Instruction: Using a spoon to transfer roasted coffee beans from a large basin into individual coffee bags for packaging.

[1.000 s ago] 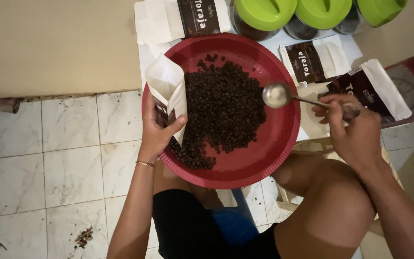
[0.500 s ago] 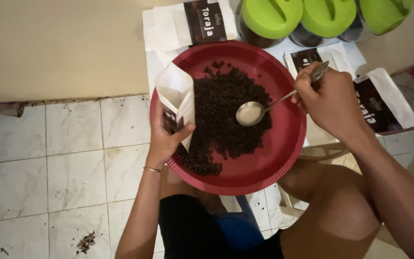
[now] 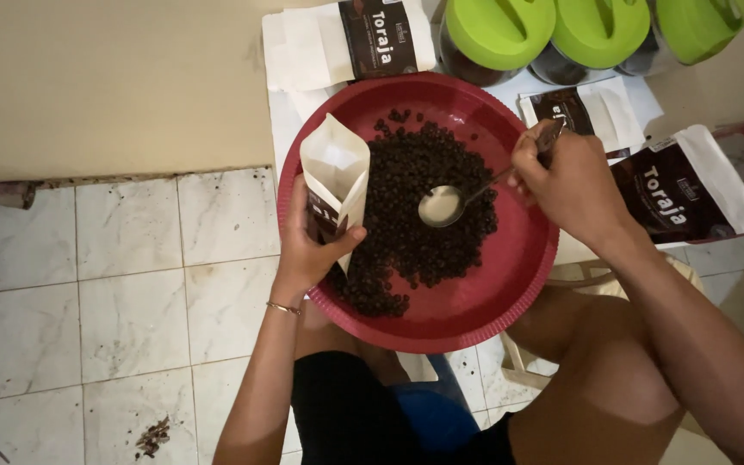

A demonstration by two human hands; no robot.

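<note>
- Gripping a white pouch [image 3: 335,176], the left hand [image 3: 320,245] is clenching its fingers around the lower half and keeping it upright at the 9 o'clock side of the red tray [image 3: 510,284].
- Pinching a spoon [image 3: 467,196] by the handle end, the right hand [image 3: 572,185] is holding it closed-fisted at the tray's 2 o'clock side.
- The spoon's long axis is running from 2 o'clock down to 8 o'clock; its bowl is lying on the beans [image 3: 419,215], near tray centre, and is looking empty.
- The pouch mouth is sitting at 10 o'clock from the bowl, near but apart; the right hand is nearer the beans, the left nearer the pouch.
- Beans are heaping between bowl and pouch, leaving bare tray from 3 to 6 o'clock.
- Lying beyond the rim, from 11 to 3 o'clock, are flat pouches [image 3: 350,43] and green-lidded jars [image 3: 501,30]; tiled floor [image 3: 131,284] is lying at 9 o'clock.
</note>
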